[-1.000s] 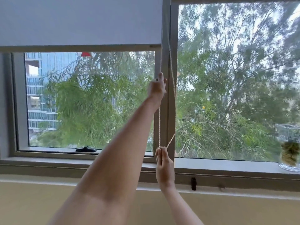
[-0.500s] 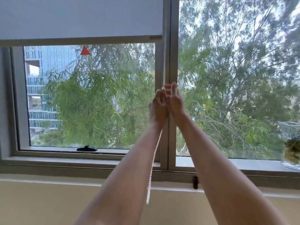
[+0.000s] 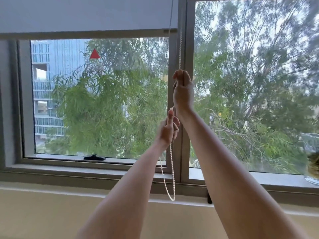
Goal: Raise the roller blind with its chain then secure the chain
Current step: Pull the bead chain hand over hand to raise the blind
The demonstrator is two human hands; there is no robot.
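A grey roller blind (image 3: pixel 86 14) covers the top of the left window pane, its bottom bar (image 3: pixel 82 34) high on the glass. A white bead chain (image 3: pixel 180 49) hangs beside the centre mullion. My right hand (image 3: pixel 183 90) is shut on the chain high up. Below it my left hand (image 3: pixel 168 130) pinches the same chain between thumb and fingers. The chain's slack loop (image 3: pixel 171 190) dangles under my left hand, down past the window sill.
A black window latch (image 3: pixel 94 157) sits on the lower frame of the left pane. A small black fitting (image 3: pixel 209 200) is fixed on the wall under the sill. At the far right on the sill stands a glass jar (image 3: pixel 313 168).
My left hand has slid down the chain, away from my right hand, which has stayed high. The blind's bottom bar has risen a little.
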